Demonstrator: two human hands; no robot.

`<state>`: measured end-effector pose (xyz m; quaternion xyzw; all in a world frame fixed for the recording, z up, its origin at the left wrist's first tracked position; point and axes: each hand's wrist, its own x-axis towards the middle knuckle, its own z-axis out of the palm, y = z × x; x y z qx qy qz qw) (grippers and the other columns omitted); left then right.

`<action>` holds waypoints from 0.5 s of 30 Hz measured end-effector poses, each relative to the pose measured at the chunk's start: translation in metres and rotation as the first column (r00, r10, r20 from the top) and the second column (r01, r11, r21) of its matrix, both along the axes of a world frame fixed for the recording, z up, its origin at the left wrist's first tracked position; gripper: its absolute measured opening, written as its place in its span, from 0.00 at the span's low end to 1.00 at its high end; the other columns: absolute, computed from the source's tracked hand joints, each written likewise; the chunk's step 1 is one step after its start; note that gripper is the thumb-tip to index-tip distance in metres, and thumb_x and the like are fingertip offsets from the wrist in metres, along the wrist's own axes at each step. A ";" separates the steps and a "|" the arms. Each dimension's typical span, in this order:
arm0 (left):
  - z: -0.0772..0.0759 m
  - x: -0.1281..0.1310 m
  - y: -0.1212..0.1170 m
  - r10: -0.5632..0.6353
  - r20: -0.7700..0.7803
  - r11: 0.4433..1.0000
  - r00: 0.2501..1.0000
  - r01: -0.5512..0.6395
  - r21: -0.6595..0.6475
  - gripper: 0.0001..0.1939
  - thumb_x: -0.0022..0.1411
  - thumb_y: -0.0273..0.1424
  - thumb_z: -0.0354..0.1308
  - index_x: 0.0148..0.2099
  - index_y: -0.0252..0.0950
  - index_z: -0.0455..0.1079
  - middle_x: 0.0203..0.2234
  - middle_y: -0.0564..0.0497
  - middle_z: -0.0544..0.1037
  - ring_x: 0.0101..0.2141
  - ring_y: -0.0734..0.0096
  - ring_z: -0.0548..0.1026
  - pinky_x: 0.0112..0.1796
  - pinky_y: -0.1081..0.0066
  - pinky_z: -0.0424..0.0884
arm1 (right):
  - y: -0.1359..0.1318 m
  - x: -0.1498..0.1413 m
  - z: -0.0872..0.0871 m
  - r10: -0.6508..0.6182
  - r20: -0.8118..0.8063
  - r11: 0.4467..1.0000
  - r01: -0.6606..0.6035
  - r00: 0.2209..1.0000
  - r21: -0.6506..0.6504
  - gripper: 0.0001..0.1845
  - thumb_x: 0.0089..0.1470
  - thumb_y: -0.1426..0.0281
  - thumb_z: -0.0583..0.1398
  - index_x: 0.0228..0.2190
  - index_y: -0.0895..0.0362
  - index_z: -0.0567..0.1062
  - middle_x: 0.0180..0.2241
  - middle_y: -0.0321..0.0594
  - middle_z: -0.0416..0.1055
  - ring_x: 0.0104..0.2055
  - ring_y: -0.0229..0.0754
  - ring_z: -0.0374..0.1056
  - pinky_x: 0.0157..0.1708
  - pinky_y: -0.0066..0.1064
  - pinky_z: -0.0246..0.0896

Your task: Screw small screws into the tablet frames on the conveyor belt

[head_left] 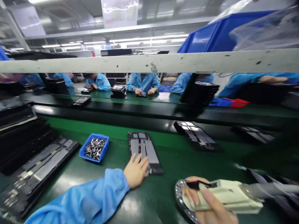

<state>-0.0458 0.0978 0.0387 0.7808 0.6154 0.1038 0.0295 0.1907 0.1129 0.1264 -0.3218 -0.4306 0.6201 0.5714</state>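
Nearest, the right hand (205, 202) is wrapped around a cream power screwdriver (229, 196), seemingly ready for use, while the left hand (136, 169) lies flat with fingers spread on the black panel (144, 151) — steadying it, probably — blue screw bin (94, 147) just beside on the green bench (182, 161).

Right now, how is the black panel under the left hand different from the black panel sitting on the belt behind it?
The near panel lies on the green mat with the left hand resting on its near end; the far panel lies untouched on the dark conveyor belt. The near one points almost straight away from the camera, the far one lies slanted. Both are flat, black, with grey strips inside.
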 end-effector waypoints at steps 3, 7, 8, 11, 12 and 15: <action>0.019 -0.025 0.077 0.261 0.084 0.965 0.962 -0.259 -0.028 0.25 0.73 0.30 0.53 0.69 0.38 0.67 0.69 0.43 0.68 0.70 0.49 0.61 0.72 0.44 0.51 | -0.010 -0.013 -0.005 0.031 -0.001 0.999 -0.031 1.000 -0.043 0.19 0.44 0.53 0.74 0.30 0.55 0.83 0.14 0.35 0.64 0.17 0.36 0.61 0.22 0.32 0.66; 0.022 -0.041 0.129 0.442 0.148 0.893 0.885 -0.450 0.026 0.27 0.70 0.22 0.48 0.68 0.34 0.68 0.69 0.35 0.66 0.71 0.41 0.59 0.69 0.36 0.54 | -0.023 -0.034 -0.005 -0.041 -0.008 0.997 0.041 0.999 -0.073 0.18 0.45 0.54 0.75 0.30 0.54 0.82 0.16 0.32 0.65 0.18 0.33 0.59 0.24 0.30 0.65; 0.022 -0.041 0.131 0.467 0.162 0.878 0.869 -0.478 0.033 0.27 0.69 0.21 0.48 0.68 0.33 0.68 0.69 0.32 0.65 0.71 0.40 0.58 0.68 0.34 0.56 | -0.024 -0.037 -0.005 -0.052 0.000 0.996 0.051 0.999 -0.071 0.19 0.44 0.55 0.75 0.30 0.54 0.81 0.16 0.32 0.65 0.18 0.34 0.60 0.23 0.30 0.64; 0.022 -0.034 0.111 0.469 0.173 0.875 0.866 -0.482 0.040 0.24 0.69 0.21 0.47 0.64 0.28 0.71 0.68 0.27 0.64 0.70 0.37 0.59 0.66 0.34 0.58 | -0.024 -0.037 -0.011 -0.048 0.047 0.996 0.052 0.998 -0.079 0.20 0.43 0.54 0.75 0.31 0.54 0.81 0.17 0.33 0.66 0.18 0.36 0.60 0.20 0.32 0.62; 0.021 -0.030 0.095 0.446 0.166 0.888 0.879 -0.458 0.036 0.22 0.69 0.23 0.48 0.62 0.28 0.73 0.67 0.28 0.66 0.69 0.39 0.61 0.67 0.37 0.59 | -0.024 -0.033 -0.015 -0.034 0.071 0.995 0.040 0.997 -0.090 0.20 0.43 0.54 0.75 0.31 0.55 0.81 0.18 0.34 0.67 0.18 0.37 0.60 0.20 0.33 0.62; 0.015 -0.022 0.028 0.292 0.137 0.955 0.947 -0.296 0.014 0.14 0.69 0.30 0.57 0.53 0.37 0.79 0.63 0.42 0.74 0.67 0.55 0.66 0.70 0.55 0.59 | -0.023 -0.020 -0.035 0.026 0.095 0.990 -0.012 0.995 -0.140 0.21 0.39 0.59 0.79 0.32 0.56 0.81 0.19 0.37 0.69 0.19 0.40 0.63 0.19 0.35 0.65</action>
